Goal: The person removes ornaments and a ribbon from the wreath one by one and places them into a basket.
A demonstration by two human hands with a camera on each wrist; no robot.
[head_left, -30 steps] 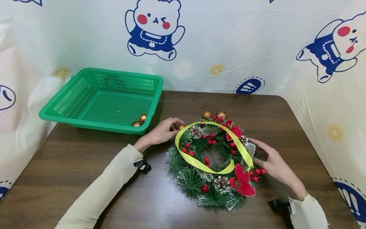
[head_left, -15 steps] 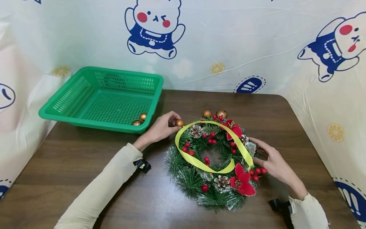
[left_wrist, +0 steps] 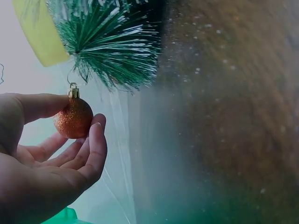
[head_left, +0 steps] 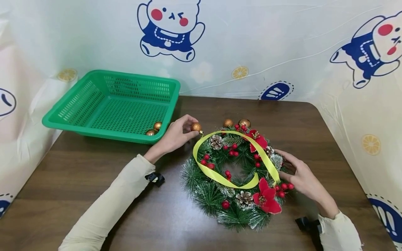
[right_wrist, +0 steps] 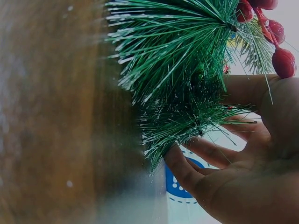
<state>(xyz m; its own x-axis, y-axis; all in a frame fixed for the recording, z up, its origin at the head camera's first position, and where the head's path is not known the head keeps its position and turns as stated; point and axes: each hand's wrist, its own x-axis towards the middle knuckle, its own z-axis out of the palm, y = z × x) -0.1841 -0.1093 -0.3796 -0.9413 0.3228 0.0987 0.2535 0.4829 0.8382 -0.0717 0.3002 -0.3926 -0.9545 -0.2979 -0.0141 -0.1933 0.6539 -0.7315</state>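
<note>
A round wreath [head_left: 204, 197] of frosted green needles lies on the table, dressed with red berries, red flowers and pinecones. A yellow ribbon [head_left: 267, 162] loops over its top. At the wreath's upper left, my left hand [head_left: 176, 136] pinches a glittery copper Christmas ball [head_left: 196, 127] between thumb and fingertips. The left wrist view shows that ball's gold cap [left_wrist: 73, 91] and thin wire loop close to the needles; whether they touch I cannot tell. My right hand [head_left: 303, 177] grips the wreath's right edge, thumb above and fingers around the needles in the right wrist view.
A green slotted basket [head_left: 103, 132] stands at the back left, with a few copper balls [head_left: 151, 132] in its near right corner. Two more copper balls, one glittery [head_left: 228, 123] and one shiny [head_left: 244, 122], sit at the wreath's far edge. A patterned curtain [head_left: 213, 42] rises behind the table.
My left hand has drawn the copper ball back and slightly left from the wreath's edge, so more of the ball shows. The right hand and wreath have stayed in place.
</note>
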